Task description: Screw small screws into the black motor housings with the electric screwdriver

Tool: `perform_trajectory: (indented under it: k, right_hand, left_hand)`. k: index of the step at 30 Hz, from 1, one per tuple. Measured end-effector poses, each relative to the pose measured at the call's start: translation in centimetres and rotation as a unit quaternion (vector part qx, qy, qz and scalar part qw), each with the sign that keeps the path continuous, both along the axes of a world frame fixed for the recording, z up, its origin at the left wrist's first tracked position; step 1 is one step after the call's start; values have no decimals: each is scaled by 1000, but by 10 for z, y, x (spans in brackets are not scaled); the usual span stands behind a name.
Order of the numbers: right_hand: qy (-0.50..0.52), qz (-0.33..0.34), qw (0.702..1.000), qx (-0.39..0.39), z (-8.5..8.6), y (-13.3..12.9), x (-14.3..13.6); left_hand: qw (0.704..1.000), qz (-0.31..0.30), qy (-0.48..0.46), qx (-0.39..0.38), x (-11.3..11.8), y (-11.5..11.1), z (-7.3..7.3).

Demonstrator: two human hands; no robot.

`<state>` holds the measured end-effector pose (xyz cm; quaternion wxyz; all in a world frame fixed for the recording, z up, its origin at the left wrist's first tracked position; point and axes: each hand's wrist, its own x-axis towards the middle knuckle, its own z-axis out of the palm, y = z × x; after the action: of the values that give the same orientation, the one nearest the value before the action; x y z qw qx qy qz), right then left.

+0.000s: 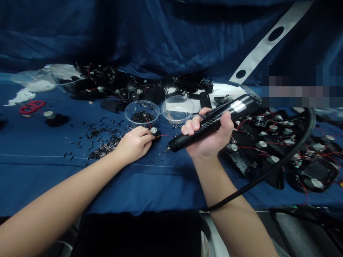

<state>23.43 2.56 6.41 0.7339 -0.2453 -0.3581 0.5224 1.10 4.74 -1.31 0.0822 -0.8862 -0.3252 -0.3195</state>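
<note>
My right hand (210,137) is wrapped round a black electric screwdriver (214,123), whose thin bit points down and left above the blue cloth. A thick black cord loops from its rear end across my right forearm. My left hand (136,142) rests on the cloth with its fingers closed on a small dark part with a white round piece (153,131) and red wires. The lower side of that part is hidden by my fingers. Loose black screws (104,148) lie spread beside my left wrist.
Two clear plastic bowls stand behind my hands: one with black screws (142,117), another with small silvery bits (171,117). Wired black parts (268,146) are heaped at the right. Red-handled scissors (32,106) lie at the left. More black parts (128,92) line the back.
</note>
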Motion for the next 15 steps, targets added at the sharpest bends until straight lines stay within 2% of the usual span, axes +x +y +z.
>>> perform_trajectory:
  k: [4,9,12,15]
  right_hand:
    - [16,10,1000,18,-3,3,2]
    - [-2,14,999,42,-6,3,5]
    - [-1,-18,998,63,-6,2,3]
    - [-3,-56,995,77,-6,1,-1]
  left_hand:
    - [999,17,31,-11,-4,0,4]
    - [997,-37,35,-59,-14,8,9]
    - [994,-51,25,-94,-15,10,10]
    - [992,-40,11,-120,-10,5,12]
